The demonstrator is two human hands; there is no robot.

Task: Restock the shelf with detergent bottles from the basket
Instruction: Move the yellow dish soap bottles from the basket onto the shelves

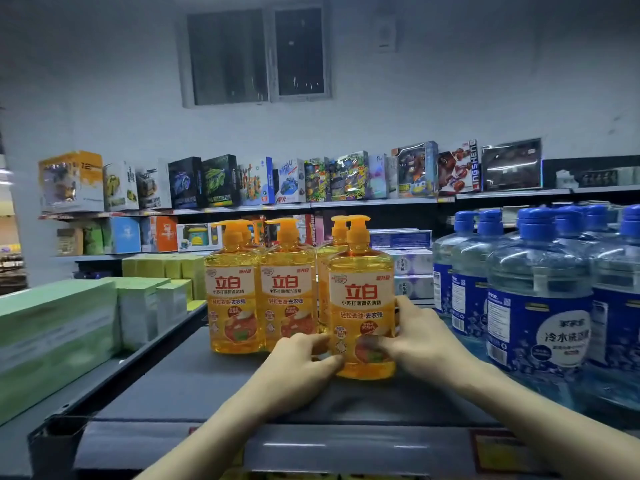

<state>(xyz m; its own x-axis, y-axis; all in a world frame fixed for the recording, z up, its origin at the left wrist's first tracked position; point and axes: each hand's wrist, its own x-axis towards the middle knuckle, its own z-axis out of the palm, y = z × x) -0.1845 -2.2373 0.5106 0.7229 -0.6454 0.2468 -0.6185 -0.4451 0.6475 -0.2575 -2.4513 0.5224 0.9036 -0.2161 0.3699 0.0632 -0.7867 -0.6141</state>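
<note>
On the shelf [194, 382], beside two standing bottles [232, 292], the left hand [301, 362] curled its fingers and the right hand [422, 344] wrapped thumb and fingers round a third bottle [362, 299]. Pushed crookedly, it could have toppled its neighbours or bumped the jugs [533, 306].

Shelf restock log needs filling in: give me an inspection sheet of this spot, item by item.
Surface: dark shelf, bottles standing on it.
Job's things: front bottle upright, ahead of the other yellow bottles; basket not in view.
Clutter: nothing seen.
Hands: left hand and right hand hold the front bottle low, one on each side.
Cables: nothing seen.
Surroundings: blue jugs to the right, green boxes to the left, toy boxes on a farther shelf, window above.
</note>
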